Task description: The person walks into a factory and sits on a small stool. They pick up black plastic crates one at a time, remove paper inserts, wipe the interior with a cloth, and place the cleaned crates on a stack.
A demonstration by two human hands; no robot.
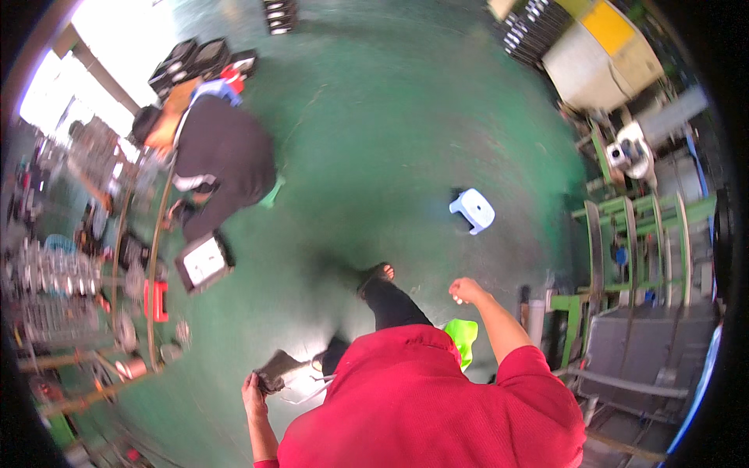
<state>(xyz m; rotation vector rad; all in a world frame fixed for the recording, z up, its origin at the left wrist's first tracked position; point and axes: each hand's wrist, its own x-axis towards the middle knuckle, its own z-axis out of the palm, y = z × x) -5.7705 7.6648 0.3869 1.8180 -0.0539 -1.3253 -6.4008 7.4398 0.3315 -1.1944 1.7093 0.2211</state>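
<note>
Left hand is clamped on a dark, floppy glove-like piece, low at near left; the right hand is curled shut, empty. Mid-stride on the green painted floor, the pale blue plastic stool ahead could trip a foot.

Blown-out daylight upper left; blurred, bent edges.

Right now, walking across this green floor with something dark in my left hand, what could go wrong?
The small white stool stands ahead on the floor; you could trip on it. A person crouching at left works near your path. The left hand grips a dark object with pale cords dangling, which might snag.
</note>
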